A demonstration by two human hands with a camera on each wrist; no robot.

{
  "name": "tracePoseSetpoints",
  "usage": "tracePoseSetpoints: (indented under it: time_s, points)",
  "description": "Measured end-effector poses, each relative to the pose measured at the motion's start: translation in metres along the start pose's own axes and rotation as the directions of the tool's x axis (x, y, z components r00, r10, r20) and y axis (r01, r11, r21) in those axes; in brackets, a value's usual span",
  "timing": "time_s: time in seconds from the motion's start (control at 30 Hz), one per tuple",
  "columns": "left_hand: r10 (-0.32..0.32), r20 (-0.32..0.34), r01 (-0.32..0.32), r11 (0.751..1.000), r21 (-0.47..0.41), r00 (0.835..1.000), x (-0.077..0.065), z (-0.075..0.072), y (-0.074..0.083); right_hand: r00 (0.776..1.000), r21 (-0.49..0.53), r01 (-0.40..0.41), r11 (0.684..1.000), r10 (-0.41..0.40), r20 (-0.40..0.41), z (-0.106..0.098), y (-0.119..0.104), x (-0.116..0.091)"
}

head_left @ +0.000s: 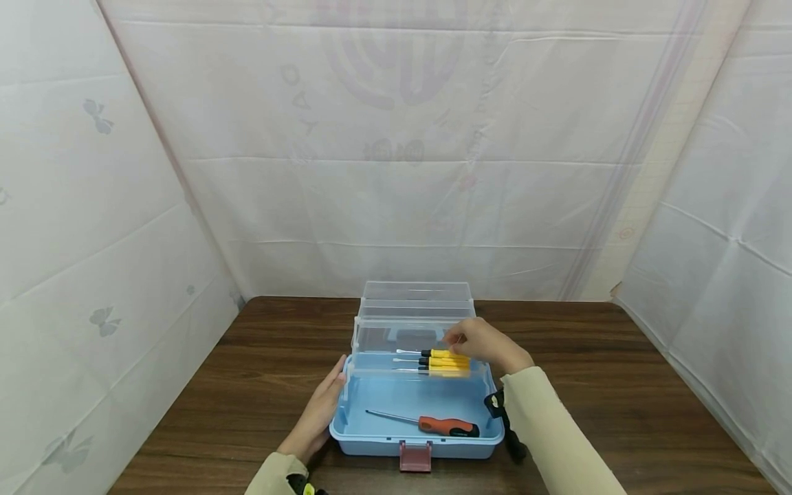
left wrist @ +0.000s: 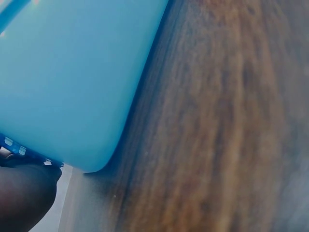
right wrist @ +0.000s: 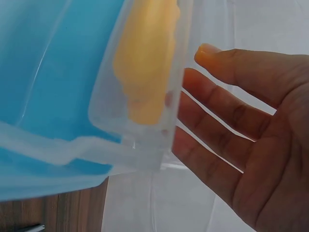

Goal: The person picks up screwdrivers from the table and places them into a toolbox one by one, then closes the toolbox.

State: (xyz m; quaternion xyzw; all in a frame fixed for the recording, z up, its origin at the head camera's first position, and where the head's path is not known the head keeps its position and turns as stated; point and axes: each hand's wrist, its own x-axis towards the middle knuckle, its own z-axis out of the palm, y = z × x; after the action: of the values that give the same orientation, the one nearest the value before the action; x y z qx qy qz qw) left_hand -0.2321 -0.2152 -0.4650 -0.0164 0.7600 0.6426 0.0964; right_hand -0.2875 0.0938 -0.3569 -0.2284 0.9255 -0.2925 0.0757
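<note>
A light blue toolbox [head_left: 371,448] with a clear lid [head_left: 416,291] raised stands on the table. My left hand [head_left: 320,412] lies along its left side, fingers fairly straight, near the rim; part of a dark digit [left wrist: 26,193] shows at the box edge in the left wrist view. Yellow-handled screwdrivers [head_left: 448,362] lie side by side in the clear upper tray [head_left: 377,363]. Over the tray's right end is my right hand [head_left: 485,342]; in the right wrist view its fingers [right wrist: 212,140] are loosely bent beside the tray wall, holding nothing visible. A red-and-black screwdriver [head_left: 439,425] lies in the box's bottom.
A pink latch [head_left: 415,456] hangs on the box's front. The dark wooden table [head_left: 272,357] extends on both sides. White sheeting [head_left: 396,206] rises behind it and at the left and right.
</note>
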Motion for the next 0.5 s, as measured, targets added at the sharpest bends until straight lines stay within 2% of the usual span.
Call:
tracePoseSetpoints:
  time_s: [0.5]
  points:
    - [-0.01,0.004,0.01,1.0,0.004,1.0,-0.001,0.0,0.001,0.996,-0.024,-0.061,0.998,0.059,-0.074,-0.016,0.011,-0.019]
